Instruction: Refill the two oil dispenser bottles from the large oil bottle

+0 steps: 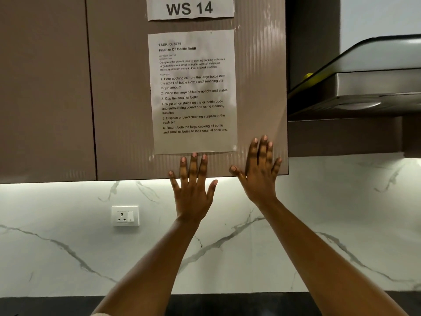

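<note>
No oil bottle or dispenser bottle is in view. My left hand (193, 188) is raised with straight, spread fingers in front of the lower edge of a brown wall cabinet door (123, 110). My right hand (260, 172) is raised beside it, fingers also straight and spread, over the door's lower right corner. Both hands hold nothing. Just above the fingertips, a printed task sheet (194, 92) titled "Finalize Oil Bottle Refill" is taped to the door, and a "WS 14" label (190, 8) hangs higher up.
A steel range hood (364, 87) juts out at the right. Below the cabinets runs a white marble backsplash (68, 258) with a wall socket (125, 215). A dark counter edge (45, 306) shows along the bottom.
</note>
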A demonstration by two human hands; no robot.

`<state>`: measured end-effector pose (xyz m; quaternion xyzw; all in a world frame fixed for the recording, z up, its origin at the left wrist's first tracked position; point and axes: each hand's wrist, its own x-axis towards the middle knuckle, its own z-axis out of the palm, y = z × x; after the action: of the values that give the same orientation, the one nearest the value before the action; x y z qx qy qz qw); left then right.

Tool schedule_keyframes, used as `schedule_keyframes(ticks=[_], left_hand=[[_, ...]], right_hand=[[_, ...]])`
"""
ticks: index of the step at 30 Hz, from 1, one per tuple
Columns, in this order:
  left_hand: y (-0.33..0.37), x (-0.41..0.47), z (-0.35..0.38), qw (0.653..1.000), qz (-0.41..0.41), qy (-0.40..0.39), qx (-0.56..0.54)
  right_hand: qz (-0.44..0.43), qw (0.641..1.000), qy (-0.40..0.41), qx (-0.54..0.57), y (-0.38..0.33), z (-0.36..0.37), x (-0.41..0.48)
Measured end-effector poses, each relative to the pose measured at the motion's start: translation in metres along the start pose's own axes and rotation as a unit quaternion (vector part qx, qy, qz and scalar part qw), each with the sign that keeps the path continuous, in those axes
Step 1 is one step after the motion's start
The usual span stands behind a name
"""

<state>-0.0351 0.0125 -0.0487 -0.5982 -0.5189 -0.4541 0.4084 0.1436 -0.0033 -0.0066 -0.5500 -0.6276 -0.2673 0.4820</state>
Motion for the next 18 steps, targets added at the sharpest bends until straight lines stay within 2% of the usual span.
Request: schedule_keyframes(ticks=[7,15,18], left_hand=[[-0.003,0.0,0.001,1.0,0.02,-0.005,0.011],[-0.023,-0.007,-0.006,0.996,0.083,-0.032,0.032],[-0.03,-0.016,-0.008,0.994,0.1,-0.041,0.019]], right_hand=[[-0.004,1.0,0.002,-0.001,0.002,-0.002,0.0],[0.017,1.0,-0.009,-0.009,-0.011,-0.006,-0.008],[0.022,1.0,0.015,0.006,-0.017,-0.007,-0.02]])
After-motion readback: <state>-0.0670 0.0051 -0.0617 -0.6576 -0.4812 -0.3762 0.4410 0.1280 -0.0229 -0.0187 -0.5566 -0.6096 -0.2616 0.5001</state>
